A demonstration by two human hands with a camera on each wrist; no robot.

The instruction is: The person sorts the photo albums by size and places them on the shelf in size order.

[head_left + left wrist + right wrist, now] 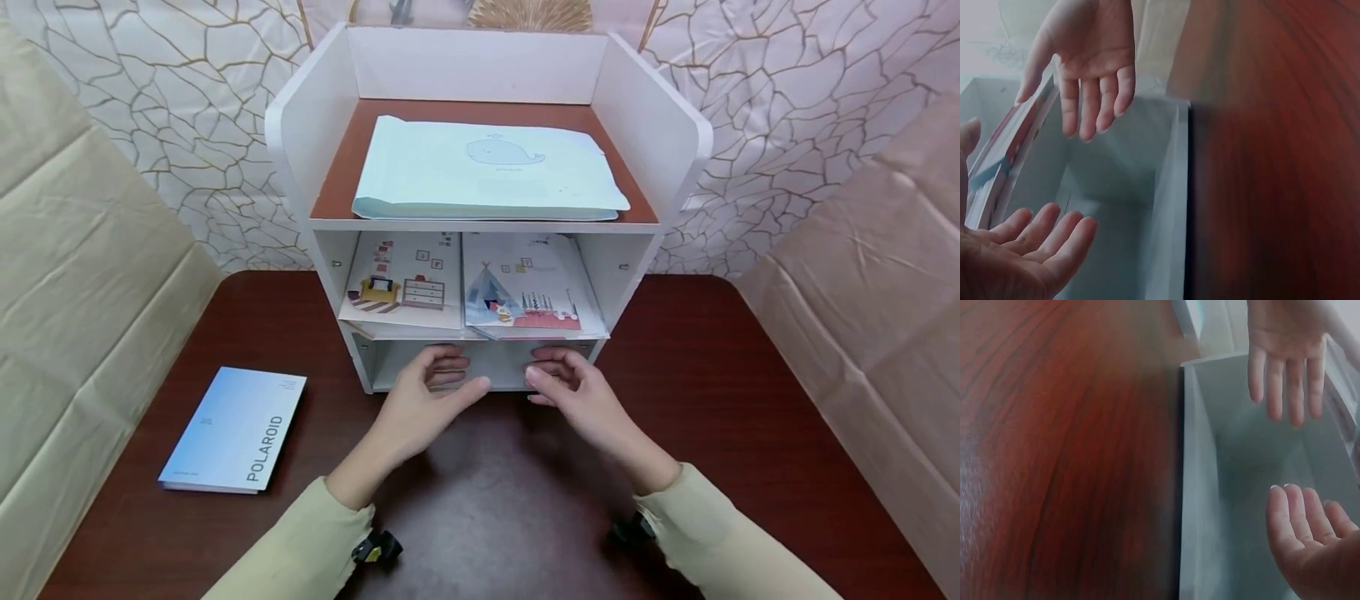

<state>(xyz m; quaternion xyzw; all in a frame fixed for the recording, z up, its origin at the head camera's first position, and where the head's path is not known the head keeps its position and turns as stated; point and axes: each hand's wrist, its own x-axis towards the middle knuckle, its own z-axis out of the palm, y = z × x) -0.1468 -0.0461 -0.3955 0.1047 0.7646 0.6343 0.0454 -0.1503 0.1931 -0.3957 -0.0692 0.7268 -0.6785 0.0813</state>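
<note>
In the head view my left hand (427,396) and right hand (581,387) are at the front of the bottom compartment (495,362) of a small white shelf unit (307,150). Their palms face each other with a gap between, fingers relaxed and thumbs apart; neither holds anything. Both wrist views show the fingers over the mouth of this compartment. Just above, two illustrated booklets (420,304) (536,287) lie side by side in the middle compartment, their front edges near the hands. One shows furniture, the other a blue tent.
A pale flat package (487,171) with a whale drawing lies on the unit's brown top shelf (472,110). To the left, a blue-and-white book (232,429) marked POLAROID rests on the dark wooden table (750,433). Beige padded panels (877,250) flank both sides.
</note>
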